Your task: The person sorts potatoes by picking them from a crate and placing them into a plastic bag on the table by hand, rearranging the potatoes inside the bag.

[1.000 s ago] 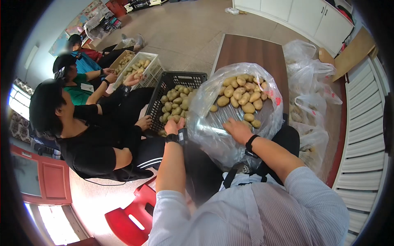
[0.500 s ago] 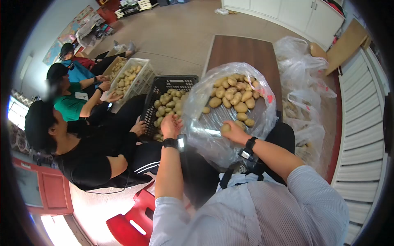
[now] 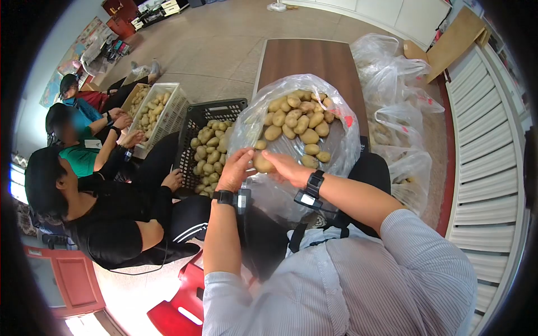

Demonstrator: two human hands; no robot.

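My right hand (image 3: pixel 284 168) is closed around a potato (image 3: pixel 262 163) above the near side of a clear plastic bag (image 3: pixel 350 143). Close to its left side is my left hand (image 3: pixel 235 169), fingers apart and slightly curved; whether the fingertips touch it I cannot tell. Inside the open bag lies a heap of loose potatoes (image 3: pixel 300 120), with a few separate ones nearer me. A black crate (image 3: pixel 188 120) full of potatoes stands left of the bag.
The bag rests partly on a brown table (image 3: pixel 305 59). Several tied plastic bags (image 3: pixel 400 120) line the floor at right. A person in black (image 3: pixel 112 215) sits close on my left; farther people sit by a white crate (image 3: pixel 178 106). A red stool (image 3: pixel 176 305) is behind.
My right hand has brought the potato left, out over the bag's near edge. My left hand has come in beside it. The whole view has shifted slightly.
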